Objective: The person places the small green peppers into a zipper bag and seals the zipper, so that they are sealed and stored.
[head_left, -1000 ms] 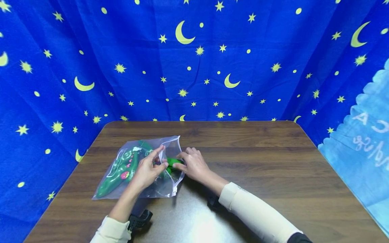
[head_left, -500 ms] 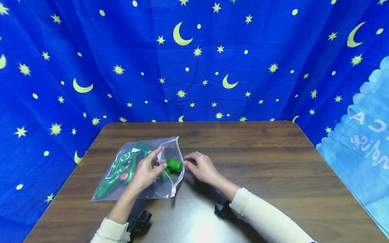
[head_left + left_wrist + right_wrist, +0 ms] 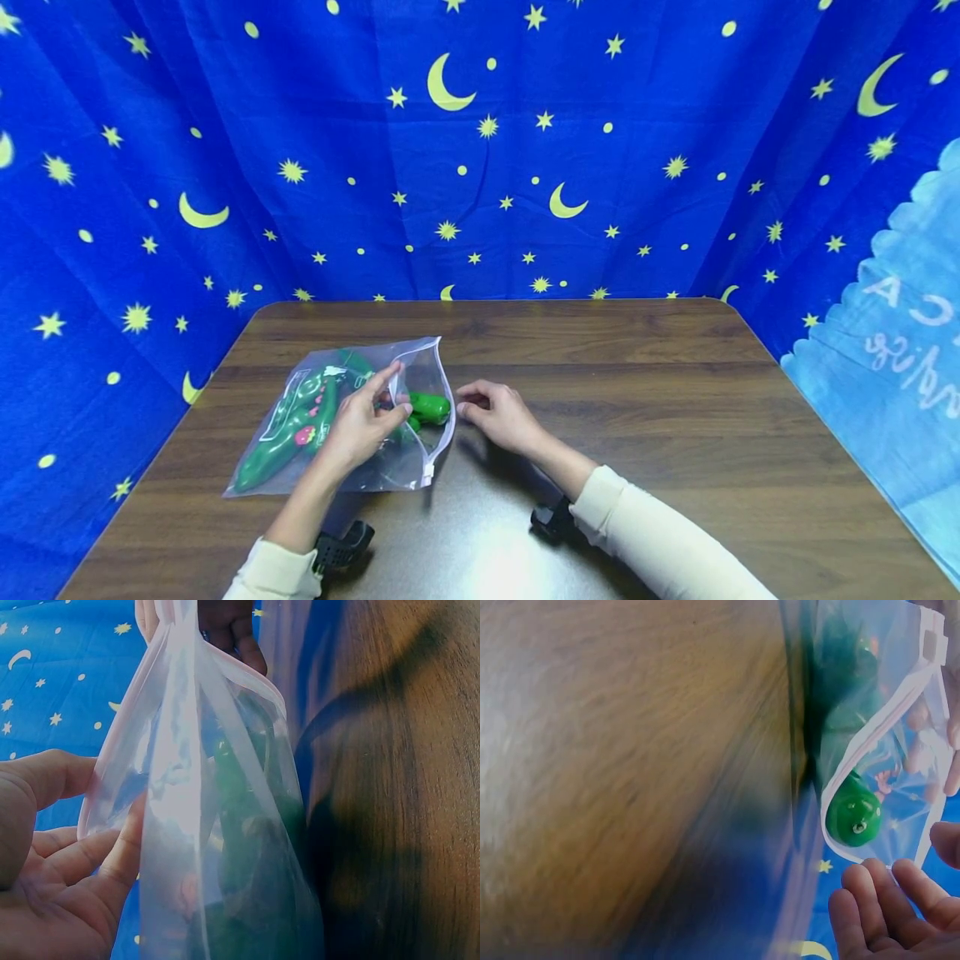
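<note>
A clear zip bag [image 3: 423, 367] with a white zip edge and printed strawberry patterns lies left of centre in the head view, mouth facing right. My left hand [image 3: 365, 425] grips the near layer of its mouth; the left wrist view shows the thumb and fingers around that edge [image 3: 91, 795]. Just inside the mouth lies a bright green, smooth, round-ended object [image 3: 431, 408], whose exact kind I cannot tell. Larger green shapes [image 3: 262, 465] show deeper in the bag. My right hand [image 3: 504, 417] hovers beside the mouth, fingers loosely bent, holding nothing.
The bag lies on a brown wooden table [image 3: 637, 400]. Blue cloth [image 3: 510, 142] with yellow moons and stars hangs behind and at the left. A lighter blue cloth [image 3: 907, 358] is at the right. A white slider [image 3: 427, 473] sits at the zip's near end.
My right hand has let go of the bright green object and drawn back to the right, out of the bag's mouth. My left hand and the bag have stayed nearly in place.
</note>
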`<state>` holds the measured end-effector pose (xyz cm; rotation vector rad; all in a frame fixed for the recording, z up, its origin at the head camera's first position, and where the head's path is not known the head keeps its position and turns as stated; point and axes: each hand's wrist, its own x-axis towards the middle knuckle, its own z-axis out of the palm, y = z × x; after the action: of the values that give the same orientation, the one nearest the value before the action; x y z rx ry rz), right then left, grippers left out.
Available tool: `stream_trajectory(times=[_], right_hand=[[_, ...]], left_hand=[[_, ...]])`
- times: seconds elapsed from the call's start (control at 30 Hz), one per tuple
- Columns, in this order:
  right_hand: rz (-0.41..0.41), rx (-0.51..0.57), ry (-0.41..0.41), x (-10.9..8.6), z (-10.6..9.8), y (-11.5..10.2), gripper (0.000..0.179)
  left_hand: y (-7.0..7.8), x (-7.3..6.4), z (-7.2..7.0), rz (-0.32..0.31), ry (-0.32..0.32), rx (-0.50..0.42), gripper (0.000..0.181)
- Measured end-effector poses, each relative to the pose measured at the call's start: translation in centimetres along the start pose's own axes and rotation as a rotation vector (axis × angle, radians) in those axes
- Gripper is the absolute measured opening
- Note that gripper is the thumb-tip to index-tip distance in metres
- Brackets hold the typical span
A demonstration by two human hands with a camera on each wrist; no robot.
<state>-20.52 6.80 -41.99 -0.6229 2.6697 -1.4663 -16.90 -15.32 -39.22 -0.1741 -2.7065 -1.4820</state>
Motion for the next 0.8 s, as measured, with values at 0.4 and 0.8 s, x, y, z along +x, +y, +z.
stream_trajectory(times=[0.4,0.8], right_hand=[[0.03,0.119,-0.052,0.4,1.0,-0.1,0.029],[0.018,0.141,-0.062,0.9,2.0,-1.0,0.03]], left_hand=[[0.1,0.0,-0.1,-0.015,-0.009,0.007,0.067],[0.0,0.0,-0.1,-0.007,-0.005,0.003,0.067]])
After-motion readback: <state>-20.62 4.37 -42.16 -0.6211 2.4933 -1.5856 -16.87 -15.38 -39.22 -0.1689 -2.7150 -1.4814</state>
